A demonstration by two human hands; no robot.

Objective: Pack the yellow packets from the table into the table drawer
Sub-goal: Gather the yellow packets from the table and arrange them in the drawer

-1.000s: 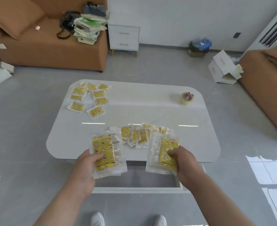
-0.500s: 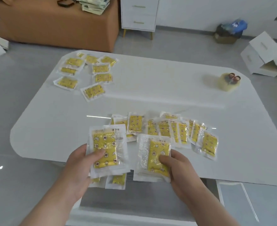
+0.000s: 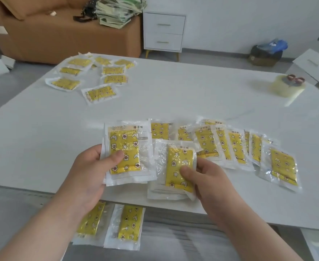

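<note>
My left hand (image 3: 91,172) grips a small stack of yellow packets (image 3: 125,151) over the near edge of the white table (image 3: 192,95), thumb on top. My right hand (image 3: 209,178) holds a second stack of yellow packets (image 3: 177,166) beside it, thumb pressed on the top one. A fanned row of yellow packets (image 3: 232,144) lies on the table just beyond my hands. Another group of packets (image 3: 98,76) sits at the far left. Below the table edge, the open drawer (image 3: 183,242) has two packets (image 3: 128,225) in it.
A roll of clear tape (image 3: 284,87) with a small red item on top stands at the table's far right. An orange sofa (image 3: 61,34), a white nightstand (image 3: 163,32) and a white box (image 3: 313,66) stand on the floor beyond.
The view has come closer and lower over the table. Both hands, each with its stack, have moved forward from above the drawer to over the table's near edge.
</note>
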